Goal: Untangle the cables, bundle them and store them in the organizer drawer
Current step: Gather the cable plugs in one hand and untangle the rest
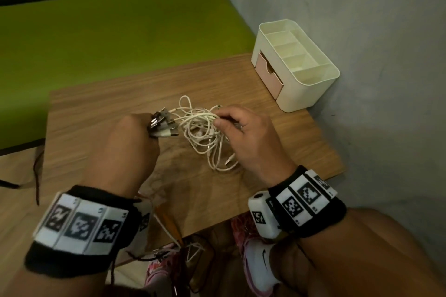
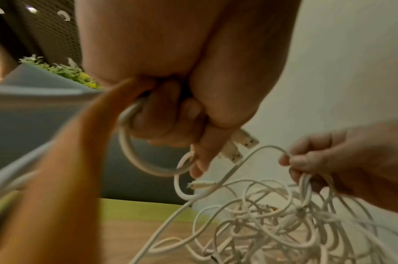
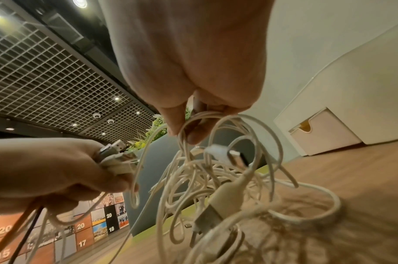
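A tangle of white cables (image 1: 205, 135) lies on the wooden table (image 1: 108, 113), partly lifted. My left hand (image 1: 135, 132) grips several USB plug ends (image 1: 161, 123) in a fist; the plugs (image 2: 240, 144) stick out past the fingers, and cable loops (image 2: 134, 153) run round them. My right hand (image 1: 241, 125) pinches a few cable loops (image 3: 193, 125) between thumb and fingers, just right of the plugs. More plugs (image 3: 229, 153) hang in the tangle. The cream organizer (image 1: 313, 84) with its pink drawer (image 1: 268, 72) stands at the table's back right, drawer closed.
A grey wall (image 1: 362, 19) runs along the right, close behind the organizer. A green surface (image 1: 96, 31) lies beyond the table's far edge. Orange and dark cords (image 1: 169, 224) hang below the near table edge, above shoes (image 1: 258, 258).
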Demonstrator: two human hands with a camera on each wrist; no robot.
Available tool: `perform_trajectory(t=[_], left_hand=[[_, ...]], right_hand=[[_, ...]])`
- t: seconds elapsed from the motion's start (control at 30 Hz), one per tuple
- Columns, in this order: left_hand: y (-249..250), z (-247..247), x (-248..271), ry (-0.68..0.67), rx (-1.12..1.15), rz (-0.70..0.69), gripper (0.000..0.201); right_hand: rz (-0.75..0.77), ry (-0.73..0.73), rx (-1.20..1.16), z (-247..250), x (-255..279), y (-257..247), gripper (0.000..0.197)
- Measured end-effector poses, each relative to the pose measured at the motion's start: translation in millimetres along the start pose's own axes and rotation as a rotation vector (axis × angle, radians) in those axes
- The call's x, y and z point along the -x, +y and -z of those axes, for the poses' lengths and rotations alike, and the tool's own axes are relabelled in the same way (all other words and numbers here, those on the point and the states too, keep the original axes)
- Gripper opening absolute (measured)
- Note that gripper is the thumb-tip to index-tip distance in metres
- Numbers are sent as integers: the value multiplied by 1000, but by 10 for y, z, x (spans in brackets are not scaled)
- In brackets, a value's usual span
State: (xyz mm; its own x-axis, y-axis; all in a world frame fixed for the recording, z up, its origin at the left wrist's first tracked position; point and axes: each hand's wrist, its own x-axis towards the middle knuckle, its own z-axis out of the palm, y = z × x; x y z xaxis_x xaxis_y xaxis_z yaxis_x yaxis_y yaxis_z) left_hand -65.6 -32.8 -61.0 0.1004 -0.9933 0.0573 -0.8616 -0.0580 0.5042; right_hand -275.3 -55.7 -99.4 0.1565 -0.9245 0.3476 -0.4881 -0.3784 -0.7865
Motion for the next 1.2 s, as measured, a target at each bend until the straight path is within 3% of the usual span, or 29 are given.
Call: perform_trajectory(t=[0.13,0.27,0.4,0.53,0.63,0.7,0.77,0.87,0.97,1.07,1.2], left_hand=[[197,-48,73,79,-42,-107,17],[277,-178,125,-76,225,-183,27],[191,-228,62,-73,234,-192,18],[210,-148,57,95,425,-187,21],[138,-22,32,305,688,-38,23],[56,77,-2,357,952,63,21],[3,108,-16,294,995,91,22],[15,55,3,128,867,80,25],[39,21,16,36,863,72,23],[61,11,45,-36,830,41,23],[158,24,75,-107,737,3,21]], right_hand=[[88,-16,120,-98,24,16,23],[175,-15,188,-114,55,-24,21],[220,10,182,-101,61,-85,21],[43,-46,75,-81,45,-148,16],[-254,-133,104,-17,19,-99,18],[-362,-184,196,0,7,-36,19],[-386,-212,260,3,10,-13,18],[-334,-237,367,-18,33,-63,19],[-167,-108,407,-16,51,-160,34],[-69,0,140,-30,38,-233,39],[-153,-99,-134,-26,33,-222,22]])
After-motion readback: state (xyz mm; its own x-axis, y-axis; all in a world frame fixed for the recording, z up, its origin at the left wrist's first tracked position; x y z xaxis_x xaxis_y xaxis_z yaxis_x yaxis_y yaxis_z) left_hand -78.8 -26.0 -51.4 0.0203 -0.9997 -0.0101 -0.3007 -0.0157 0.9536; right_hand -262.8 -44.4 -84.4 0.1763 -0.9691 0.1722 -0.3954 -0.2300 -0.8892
